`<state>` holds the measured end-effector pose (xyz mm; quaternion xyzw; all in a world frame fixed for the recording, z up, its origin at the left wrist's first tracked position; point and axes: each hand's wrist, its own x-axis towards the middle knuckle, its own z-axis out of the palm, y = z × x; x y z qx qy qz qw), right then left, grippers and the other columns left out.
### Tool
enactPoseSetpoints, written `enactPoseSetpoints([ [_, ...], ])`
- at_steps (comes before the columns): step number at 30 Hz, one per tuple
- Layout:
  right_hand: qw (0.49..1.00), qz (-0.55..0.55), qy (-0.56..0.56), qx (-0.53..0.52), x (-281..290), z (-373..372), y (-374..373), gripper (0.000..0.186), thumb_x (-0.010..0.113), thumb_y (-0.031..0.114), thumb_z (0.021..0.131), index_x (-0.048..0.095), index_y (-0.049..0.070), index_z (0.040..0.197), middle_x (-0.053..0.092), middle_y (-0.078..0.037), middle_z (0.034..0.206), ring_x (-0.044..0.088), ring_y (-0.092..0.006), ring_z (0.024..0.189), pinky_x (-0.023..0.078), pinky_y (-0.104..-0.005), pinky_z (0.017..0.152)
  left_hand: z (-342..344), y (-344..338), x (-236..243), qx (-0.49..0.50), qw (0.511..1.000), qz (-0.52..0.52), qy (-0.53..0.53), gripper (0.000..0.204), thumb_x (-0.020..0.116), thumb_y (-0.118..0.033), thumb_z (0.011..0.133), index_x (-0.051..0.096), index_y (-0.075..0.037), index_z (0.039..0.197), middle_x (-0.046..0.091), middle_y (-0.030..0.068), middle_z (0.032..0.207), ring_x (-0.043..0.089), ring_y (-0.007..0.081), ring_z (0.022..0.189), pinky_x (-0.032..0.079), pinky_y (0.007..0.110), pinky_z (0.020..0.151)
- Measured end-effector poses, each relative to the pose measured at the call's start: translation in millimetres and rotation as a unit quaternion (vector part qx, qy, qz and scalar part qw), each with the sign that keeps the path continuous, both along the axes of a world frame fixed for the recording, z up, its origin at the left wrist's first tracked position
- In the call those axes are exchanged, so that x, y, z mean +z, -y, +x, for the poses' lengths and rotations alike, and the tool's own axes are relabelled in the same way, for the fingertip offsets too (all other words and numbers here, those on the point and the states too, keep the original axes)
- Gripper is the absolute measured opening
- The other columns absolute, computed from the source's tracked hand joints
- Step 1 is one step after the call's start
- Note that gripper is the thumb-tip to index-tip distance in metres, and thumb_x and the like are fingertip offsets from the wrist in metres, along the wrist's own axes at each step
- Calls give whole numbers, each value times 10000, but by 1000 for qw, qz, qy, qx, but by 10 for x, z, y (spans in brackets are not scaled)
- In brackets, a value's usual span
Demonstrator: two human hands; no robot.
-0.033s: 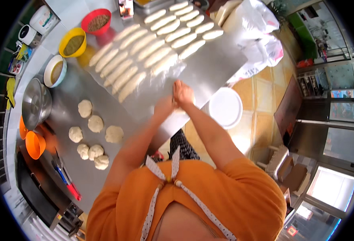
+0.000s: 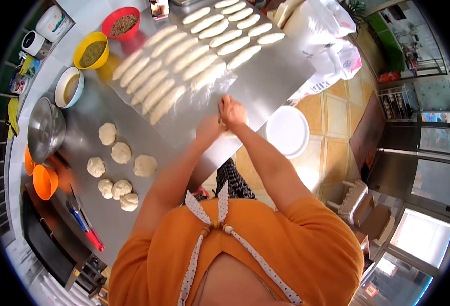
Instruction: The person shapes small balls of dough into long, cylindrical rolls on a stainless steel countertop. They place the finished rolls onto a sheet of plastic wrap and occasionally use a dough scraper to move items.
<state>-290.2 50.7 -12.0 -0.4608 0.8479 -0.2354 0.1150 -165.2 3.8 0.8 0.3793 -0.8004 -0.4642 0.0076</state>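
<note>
Side by side at the near right edge of the steel table, my left hand (image 2: 209, 127) and my right hand (image 2: 233, 111) are closed over a piece of dough (image 2: 229, 134). Only a pale bit of that dough shows below them; the rest is hidden, and the left fingers are partly covered. Beyond my hands lie rows of long dough strips (image 2: 200, 66), some under a clear plastic sheet (image 2: 220, 94). Round dough balls (image 2: 121, 153) rest on the table to the left of my forearms.
Along the left stand a red bowl (image 2: 124, 23), a yellow bowl (image 2: 91, 50), a white bowl (image 2: 69, 87), a steel bowl (image 2: 46, 127) and an orange bowl (image 2: 45, 182). Red-handled tongs (image 2: 93, 239) lie nearer. A white round lid (image 2: 287, 131) and white bags (image 2: 327, 56) are to the right.
The whole scene has shifted slightly upward in the picture. My hands stay together on the dough, with no clear change of grip.
</note>
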Motion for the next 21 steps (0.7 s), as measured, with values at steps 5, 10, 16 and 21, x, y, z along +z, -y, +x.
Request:
enactPoseSetpoints([
  [5, 995, 48, 80, -45, 307, 339, -344, 226, 475, 309, 980, 614, 133, 951, 694, -169, 870, 665, -383, 796, 518, -483, 699, 210, -329, -154, 95, 956, 276, 5, 240, 672, -194, 856, 649, 45, 869, 687, 183, 740, 707, 291, 644, 539, 395, 566],
  [10, 985, -122, -108, 47, -9, 246, -329, 79, 561, 182, 902, 587, 118, 864, 650, -126, 806, 647, -339, 738, 519, -482, 663, 246, -313, -181, -29, 991, 130, -13, 315, 733, -218, 816, 612, 29, 969, 672, 115, 731, 675, 217, 615, 514, 366, 577],
  [16, 994, -30, 102, 25, 117, -20, -26, 219, 523, 285, 955, 604, 83, 926, 674, -173, 829, 648, -378, 764, 510, -473, 652, 64, 1, -29, -26, 991, -110, -75, 172, 639, -186, 826, 617, -30, 895, 644, 180, 950, 624, 397, 878, 504, 486, 756],
  [21, 987, -130, -84, 37, -11, 486, -766, 93, 569, 169, 863, 627, 108, 902, 650, -89, 834, 642, -299, 812, 491, -431, 700, 512, -504, 44, -67, 959, -229, -154, 106, 580, -43, 828, 650, -72, 902, 608, 110, 928, 614, 344, 859, 493, 475, 746],
])
